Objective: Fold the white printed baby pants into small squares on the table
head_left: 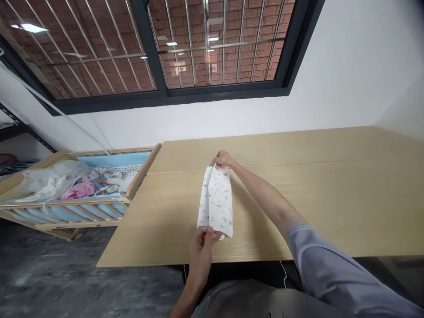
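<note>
A white cloth [220,201] with a small coloured print, folded into a long narrow shape, lies on the wooden table [298,194]. Whether it is a garment or a plain piece of fabric I cannot tell. My right hand [223,159] reaches to its far end, with the fingers closed on the edge there. At the near end my left hand [202,243] pinches the lower edge between thumb and fingers. The cloth stretches between both hands, one layer lapping over another along its length.
Left of the table stands a wooden crib [142,174] with a light blue lining, holding heaped clothes, among them a pink piece [81,189], and a clear plastic bag [62,172]. A white wall [212,121] and a barred window [221,53] rise behind the table.
</note>
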Motion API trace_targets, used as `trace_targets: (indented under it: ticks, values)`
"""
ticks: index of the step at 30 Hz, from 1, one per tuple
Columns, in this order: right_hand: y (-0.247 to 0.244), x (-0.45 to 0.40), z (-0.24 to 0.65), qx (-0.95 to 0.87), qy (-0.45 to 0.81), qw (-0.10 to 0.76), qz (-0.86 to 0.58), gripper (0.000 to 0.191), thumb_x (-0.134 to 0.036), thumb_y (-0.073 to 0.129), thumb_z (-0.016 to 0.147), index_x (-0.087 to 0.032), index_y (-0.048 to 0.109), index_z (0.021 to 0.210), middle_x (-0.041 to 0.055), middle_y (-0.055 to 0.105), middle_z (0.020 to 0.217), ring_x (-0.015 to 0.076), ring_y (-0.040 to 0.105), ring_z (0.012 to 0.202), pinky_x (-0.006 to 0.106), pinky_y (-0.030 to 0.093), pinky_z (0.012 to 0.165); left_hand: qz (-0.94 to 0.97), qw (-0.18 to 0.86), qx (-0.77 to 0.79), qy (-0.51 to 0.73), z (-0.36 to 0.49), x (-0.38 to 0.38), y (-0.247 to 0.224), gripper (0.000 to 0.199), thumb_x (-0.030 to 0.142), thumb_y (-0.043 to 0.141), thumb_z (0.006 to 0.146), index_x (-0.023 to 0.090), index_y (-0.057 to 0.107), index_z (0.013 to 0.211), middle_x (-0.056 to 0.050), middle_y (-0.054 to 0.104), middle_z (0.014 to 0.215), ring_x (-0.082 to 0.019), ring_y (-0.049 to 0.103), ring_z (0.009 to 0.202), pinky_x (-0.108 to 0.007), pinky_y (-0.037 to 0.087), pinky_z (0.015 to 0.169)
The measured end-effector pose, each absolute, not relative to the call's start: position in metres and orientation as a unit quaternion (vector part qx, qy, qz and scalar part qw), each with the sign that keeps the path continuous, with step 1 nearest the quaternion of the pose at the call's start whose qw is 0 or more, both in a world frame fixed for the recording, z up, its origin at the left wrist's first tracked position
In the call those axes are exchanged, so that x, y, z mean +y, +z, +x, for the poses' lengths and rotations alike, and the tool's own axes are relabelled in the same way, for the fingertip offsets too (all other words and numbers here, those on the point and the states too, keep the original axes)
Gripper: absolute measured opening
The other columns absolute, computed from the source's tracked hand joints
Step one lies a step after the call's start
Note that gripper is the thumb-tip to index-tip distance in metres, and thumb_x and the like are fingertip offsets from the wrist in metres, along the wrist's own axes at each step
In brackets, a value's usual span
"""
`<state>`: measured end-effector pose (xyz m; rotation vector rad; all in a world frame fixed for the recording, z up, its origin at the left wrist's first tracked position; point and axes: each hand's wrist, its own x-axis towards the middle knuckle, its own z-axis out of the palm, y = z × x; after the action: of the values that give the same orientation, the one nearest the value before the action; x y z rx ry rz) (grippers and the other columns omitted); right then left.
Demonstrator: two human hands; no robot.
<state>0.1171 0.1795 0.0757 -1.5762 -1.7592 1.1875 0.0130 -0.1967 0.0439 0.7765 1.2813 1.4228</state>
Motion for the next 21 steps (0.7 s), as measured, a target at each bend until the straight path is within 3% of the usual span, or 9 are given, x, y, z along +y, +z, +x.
trace_targets:
  ticks: [7, 11, 15, 17, 21]
  values:
    - [0.066, 0.173, 0.081, -0.649, 0.423, 0.221, -0.592, 0.012, -0.011, 0.075, 0.078, -0.008, 0.067, 0.087, 0.009, 0.068, 0.053, 0.023, 0.071, 0.054, 0.024, 0.056, 0.049, 0.289, 0.482, 0.618, 0.55, -0.011, -0.198, 0.041, 0.054, 0.067, 0.076, 0.069, 0.014, 0.07, 0.079, -0.008, 0.077, 0.081, -0.021, 0.074, 0.059, -0.03, 0.061, 0.057]
    - [0.057, 0.173, 0.067, -0.653, 0.42, 0.201, -0.597, 0.018, -0.018, 0.081, 0.076, -0.007, 0.068, 0.083, 0.0102, 0.066, 0.053, 0.0232, 0.068, 0.051, 0.029, 0.057, 0.049, 0.288, 0.483, 0.654, 0.506, -0.016, -0.199, 0.038, 0.05, 0.064, 0.072, 0.073, 0.015, 0.067, 0.084, -0.007, 0.077, 0.082, -0.016, 0.068, 0.049, -0.027, 0.055, 0.049]
    - [0.054, 0.167, 0.06, -0.667, 0.41, 0.191, -0.592, 0.028, -0.026, 0.083, 0.077, -0.006, 0.067, 0.089, 0.0093, 0.065, 0.054, 0.0229, 0.066, 0.049, 0.031, 0.056, 0.05, 0.339, 0.46, 0.693, 0.439, -0.025, -0.2, 0.031, 0.045, 0.061, 0.062, 0.08, 0.016, 0.067, 0.081, -0.004, 0.074, 0.071, -0.018, 0.065, 0.047, -0.028, 0.05, 0.046]
    - [0.057, 0.16, 0.061, -0.682, 0.393, 0.2, -0.583, 0.032, -0.028, 0.078, 0.082, -0.006, 0.065, 0.101, 0.0095, 0.067, 0.06, 0.0221, 0.066, 0.05, 0.031, 0.055, 0.052, 0.406, 0.396, 0.718, 0.404, -0.032, -0.202, 0.03, 0.041, 0.056, 0.056, 0.086, 0.018, 0.066, 0.075, -0.004, 0.071, 0.064, -0.019, 0.066, 0.049, -0.027, 0.047, 0.047]
    - [0.064, 0.135, 0.07, -0.723, 0.35, 0.232, -0.548, 0.038, -0.032, 0.064, 0.092, -0.012, 0.054, 0.124, 0.0107, 0.072, 0.084, 0.0212, 0.068, 0.063, 0.031, 0.055, 0.063, 0.543, 0.148, 0.764, 0.315, -0.044, -0.21, 0.034, 0.035, 0.04, 0.051, 0.094, 0.022, 0.062, 0.066, -0.003, 0.069, 0.06, -0.021, 0.068, 0.057, -0.027, 0.042, 0.054]
